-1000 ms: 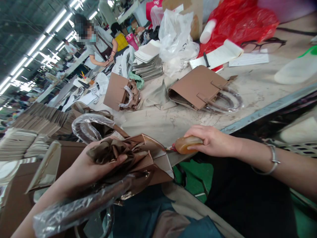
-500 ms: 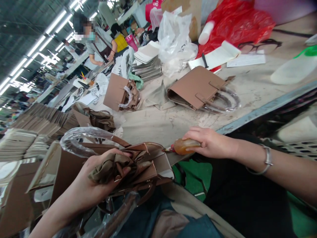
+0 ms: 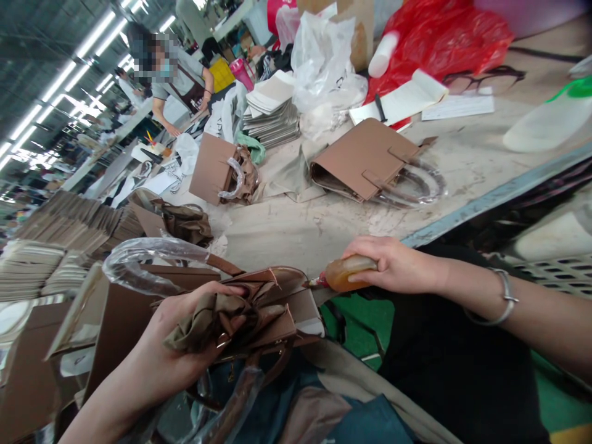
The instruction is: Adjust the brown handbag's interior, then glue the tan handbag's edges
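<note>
A brown handbag (image 3: 271, 277) lies open on its side at the table's near edge, its plastic-wrapped handles (image 3: 148, 262) sticking out on both sides. My left hand (image 3: 185, 333) is closed around the bag's bunched olive-brown lining (image 3: 213, 320). In my right hand (image 3: 393, 262) is a squeeze bottle of amber liquid (image 3: 349, 273), gripped between thumb and fingers and lying nearly level. The bottle's reddish nozzle points left, its tip at the edge of the bag's pale side panel (image 3: 305, 305). Whether liquid is coming out cannot be made out.
Another brown handbag (image 3: 365, 157) lies across the table, and a smaller one (image 3: 215, 169) stands left of it. Stacked panels (image 3: 32, 265) crowd the left. Behind are a red plastic bag (image 3: 439, 43), glasses (image 3: 485, 79) and a notepad (image 3: 402, 102). A co-worker (image 3: 178, 80) stands farther back.
The bottle's tip has moved very slightly along the bag's edge, still held by my right hand. My left hand keeps its grip on the lining. The view has shifted a little.
</note>
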The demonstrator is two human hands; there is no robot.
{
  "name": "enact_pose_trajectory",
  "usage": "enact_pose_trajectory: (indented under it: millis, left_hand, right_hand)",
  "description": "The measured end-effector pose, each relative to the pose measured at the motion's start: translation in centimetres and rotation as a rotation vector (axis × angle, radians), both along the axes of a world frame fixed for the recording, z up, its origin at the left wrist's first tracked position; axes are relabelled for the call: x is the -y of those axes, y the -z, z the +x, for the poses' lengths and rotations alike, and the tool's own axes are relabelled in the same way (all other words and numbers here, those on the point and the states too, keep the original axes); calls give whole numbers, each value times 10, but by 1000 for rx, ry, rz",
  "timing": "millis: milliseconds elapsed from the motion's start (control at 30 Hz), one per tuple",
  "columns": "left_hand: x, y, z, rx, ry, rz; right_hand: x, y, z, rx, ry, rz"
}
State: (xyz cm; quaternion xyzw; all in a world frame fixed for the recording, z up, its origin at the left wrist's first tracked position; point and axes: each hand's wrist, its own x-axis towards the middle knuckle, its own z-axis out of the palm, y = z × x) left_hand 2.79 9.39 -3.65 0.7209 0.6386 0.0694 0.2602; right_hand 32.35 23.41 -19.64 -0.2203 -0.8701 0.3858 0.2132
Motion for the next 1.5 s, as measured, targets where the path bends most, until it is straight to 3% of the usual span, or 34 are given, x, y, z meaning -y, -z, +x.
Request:
enact_pose_trajectory:
  millis: [167,367,533,700,867,1033,1167,1500]
  left_hand:
    - [-2,0,-1,-9,-16,65]
    - [-3,-1,-3,-1,-2,68]
    - [-6,-2,-1,46,-26,73]
    - [-18,-22,-6,32,-69,104]
    - [-32,-41,-15,-19,-40,153]
    - [-42,-24,-23,15,10,68]
    - [-46,-12,-30,43,11,86]
    - [-54,-8,-37,42,49,85]
  right_hand:
    - [-4,1,1,-48,70,-55]
    - [-2,3,-3,6,18,-6]
    - [3,-5,4,25,35,-136]
    - [1,-7,14,-63,137,-237]
    - [-2,-8,13,-123,168,-168]
    - [-10,-8,0,-109,186,-40]
    - [-20,-9,-15,-106,165,42]
    - [-53,9,-50,-92,99,151]
